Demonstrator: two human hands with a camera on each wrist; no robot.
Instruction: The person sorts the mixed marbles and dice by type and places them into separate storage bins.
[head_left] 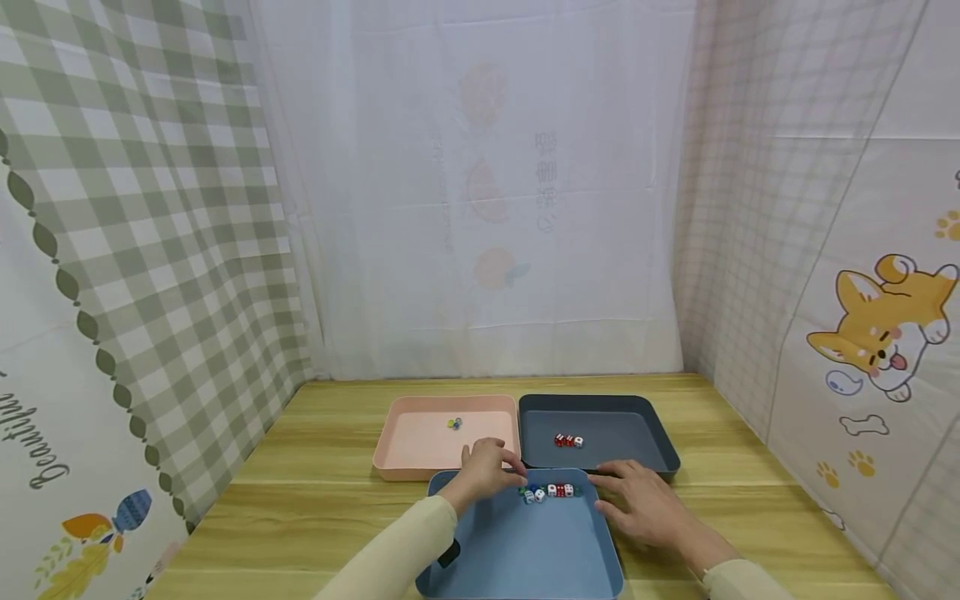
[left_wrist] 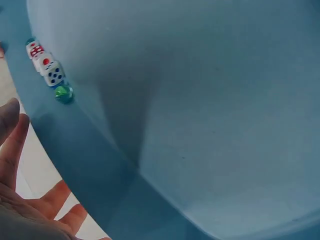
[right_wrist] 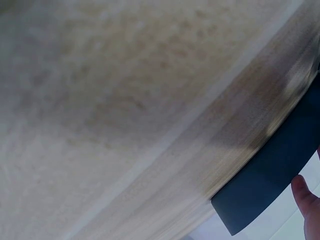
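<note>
A short cluster of small dice (head_left: 560, 490), white with a red one among them, lies along the far wall of the blue tray (head_left: 525, 554). In the left wrist view, white dice (left_wrist: 54, 75) with red and blue pips sit beside a shiny green piece (left_wrist: 64, 94). My left hand (head_left: 486, 471) hovers at the tray's far left rim, fingers bent, its fingertips close to the left end of the cluster. Nothing shows between its thumb and fingers. At the tray's far right corner, my right hand (head_left: 645, 504) has its fingers spread, fingertips at the rim.
Behind the blue tray stand a pink tray (head_left: 405, 446) with a few small yellow-green and bluish pieces (head_left: 454, 424), and a dark tray (head_left: 622, 417) with a row of red and white dice (head_left: 568, 441). Cloth curtains (head_left: 480, 208) enclose the wooden table (head_left: 300, 500).
</note>
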